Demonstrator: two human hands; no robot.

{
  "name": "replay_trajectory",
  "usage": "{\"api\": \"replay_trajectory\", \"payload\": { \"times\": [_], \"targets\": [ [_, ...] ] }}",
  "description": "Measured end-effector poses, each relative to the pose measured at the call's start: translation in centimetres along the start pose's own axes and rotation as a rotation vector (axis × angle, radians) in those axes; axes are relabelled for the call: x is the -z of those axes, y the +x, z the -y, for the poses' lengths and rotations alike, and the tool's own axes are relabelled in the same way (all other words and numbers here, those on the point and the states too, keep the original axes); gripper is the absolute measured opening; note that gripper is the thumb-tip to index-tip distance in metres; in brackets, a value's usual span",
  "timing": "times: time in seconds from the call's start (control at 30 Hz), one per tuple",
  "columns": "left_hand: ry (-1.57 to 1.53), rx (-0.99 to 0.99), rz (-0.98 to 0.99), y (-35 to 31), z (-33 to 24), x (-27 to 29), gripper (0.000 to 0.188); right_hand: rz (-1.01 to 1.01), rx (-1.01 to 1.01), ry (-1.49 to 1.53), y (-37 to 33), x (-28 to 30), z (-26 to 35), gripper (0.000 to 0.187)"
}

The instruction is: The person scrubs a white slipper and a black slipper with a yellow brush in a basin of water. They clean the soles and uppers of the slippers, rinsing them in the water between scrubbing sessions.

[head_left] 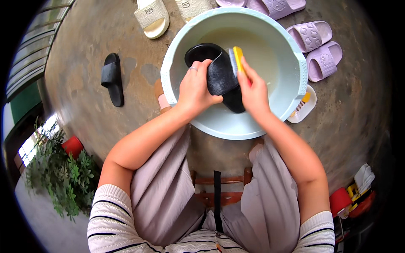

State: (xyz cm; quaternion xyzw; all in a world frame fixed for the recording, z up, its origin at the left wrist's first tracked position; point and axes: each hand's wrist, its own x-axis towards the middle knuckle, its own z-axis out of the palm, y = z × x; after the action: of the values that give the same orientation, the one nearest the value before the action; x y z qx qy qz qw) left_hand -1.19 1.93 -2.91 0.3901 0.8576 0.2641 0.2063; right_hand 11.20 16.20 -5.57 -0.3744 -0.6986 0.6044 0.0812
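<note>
Over a pale blue basin point(166, 69) with cloudy water in it, my left hand point(195, 89) grips a wet black slide slipper point(220, 75) from its left side, thumb below the strap. A ring is on one finger of that hand. My right hand point(255, 90) is closed around a yellow scrubbing brush point(238, 57). The brush's pale bristles face left, against the right side of the slipper's wide strap. The slipper lies slantwise, its toe end at the upper left and its heel at the lower right.
Another black slide slipper point(112, 80) lies on the concrete floor at the left. Cream slippers point(152, 19) and several lilac slippers point(324, 61) ring the basin's far and right sides. A white soap dish point(306, 107) touches its lower right. A leafy plant point(63, 173) stands at the left.
</note>
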Motion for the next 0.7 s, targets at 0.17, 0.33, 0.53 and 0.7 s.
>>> {"api": "replay_trajectory", "payload": {
  "times": [0.17,0.33,0.53,0.7],
  "targets": [
    [0.003,0.007,0.069,0.3,0.6,0.8,0.098,0.048,0.057,0.002,-5.9,1.1,-1.0,0.044],
    [-0.016,-0.018,0.055,-0.1,0.9,0.2,0.097,-0.012,-0.070,0.037,0.1,-0.7,-0.8,0.045],
    [-0.041,-0.104,0.056,-0.3,0.4,1.1,0.091,0.019,0.114,0.025,-4.6,0.2,-0.1,0.042],
    [-0.016,-0.032,0.095,-0.7,1.2,0.8,0.094,0.063,0.044,-0.425,4.3,0.0,-1.8,0.040]
  ]
}}
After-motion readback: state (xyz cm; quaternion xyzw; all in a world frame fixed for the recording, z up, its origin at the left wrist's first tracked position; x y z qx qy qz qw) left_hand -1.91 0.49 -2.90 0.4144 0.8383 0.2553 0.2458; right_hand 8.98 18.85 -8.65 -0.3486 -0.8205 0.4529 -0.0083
